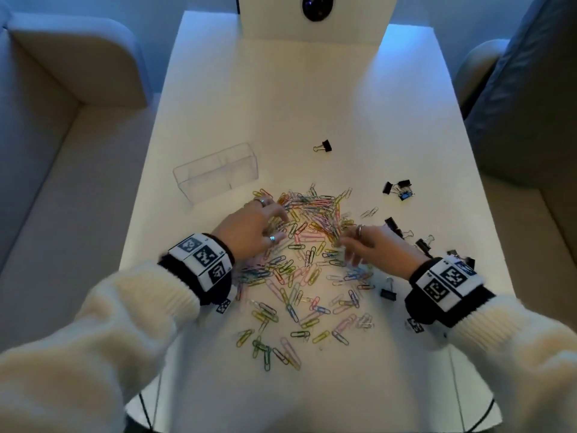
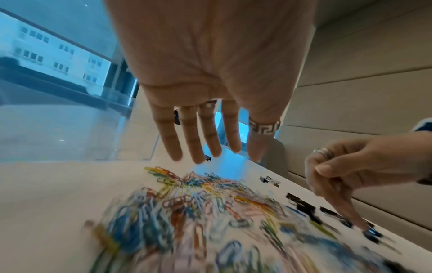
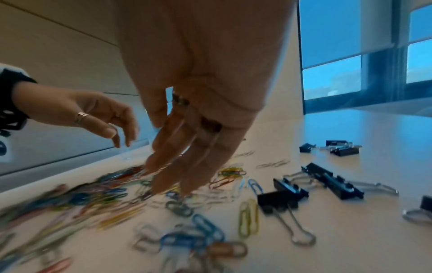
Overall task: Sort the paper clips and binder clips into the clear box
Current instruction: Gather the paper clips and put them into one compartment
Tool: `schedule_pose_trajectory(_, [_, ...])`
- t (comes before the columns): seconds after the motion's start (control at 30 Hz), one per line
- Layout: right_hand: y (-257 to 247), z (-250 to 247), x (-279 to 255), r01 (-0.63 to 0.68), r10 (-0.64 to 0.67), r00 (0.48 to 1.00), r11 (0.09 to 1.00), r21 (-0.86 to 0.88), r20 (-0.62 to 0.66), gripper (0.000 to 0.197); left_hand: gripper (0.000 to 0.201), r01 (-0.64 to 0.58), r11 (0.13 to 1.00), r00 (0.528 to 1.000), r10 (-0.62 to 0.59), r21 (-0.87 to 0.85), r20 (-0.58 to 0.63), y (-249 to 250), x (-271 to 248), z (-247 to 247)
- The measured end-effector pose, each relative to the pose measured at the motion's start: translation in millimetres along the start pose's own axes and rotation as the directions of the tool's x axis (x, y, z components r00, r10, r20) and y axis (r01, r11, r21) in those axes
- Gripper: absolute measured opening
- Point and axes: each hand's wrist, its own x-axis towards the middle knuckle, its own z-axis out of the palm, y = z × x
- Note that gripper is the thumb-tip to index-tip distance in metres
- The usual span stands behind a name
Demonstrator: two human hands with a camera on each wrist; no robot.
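A pale sofa point(image 1: 46, 126) runs along the left of the white table point(image 1: 281, 98). On that side the clear box point(image 1: 217, 173) stands upright, nothing visible inside. Just right of it the left hand point(image 1: 249, 228) hovers, fingers spread and relaxed, over the far edge of the paper clips point(image 1: 299, 260), a colourful heap strewn across the middle. The right hand point(image 1: 374, 246) dips loosely straight fingers into the heap's right side; whether they pinch a clip I cannot tell. Black binder clips point(image 1: 398, 189) lie scattered further right, one point(image 1: 323, 146) alone farther back.
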Motion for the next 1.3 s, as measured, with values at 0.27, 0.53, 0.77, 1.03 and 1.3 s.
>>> schedule_pose_trajectory(0.27, [25,59,-27,-0.187,0.199,0.673,0.978,-0.096,0.712,0.030,0.016,0.414,0.894,0.630,-0.144,-0.173,0.763,16,-79,54])
schedule_pose_trajectory(0.53, [4,60,-15,0.009,-0.027,0.894,0.999,0.043,0.447,0.022,0.034,0.261,0.879,0.929,-0.118,-0.398,0.350,8,-85,75])
schedule_pose_trajectory(0.77, [18,99,-41,0.676,-0.468,0.730,0.383,-0.630,0.499,0.049,0.073,0.550,0.832,0.788,-0.546,-0.073,-0.282,-9,-114,86])
schedule_pose_trajectory(1.03, [45,113,-22,0.533,-0.448,0.804,0.250,-0.809,0.391,0.060,0.090,0.569,0.816,0.817,-0.575,-0.105,-0.038,8,-93,107])
schedule_pose_trajectory(1.3, [79,91,-39,0.141,-0.190,0.981,0.583,-0.800,0.035,0.094,0.130,0.419,0.894,0.889,-0.440,0.159,0.129,19,-113,128])
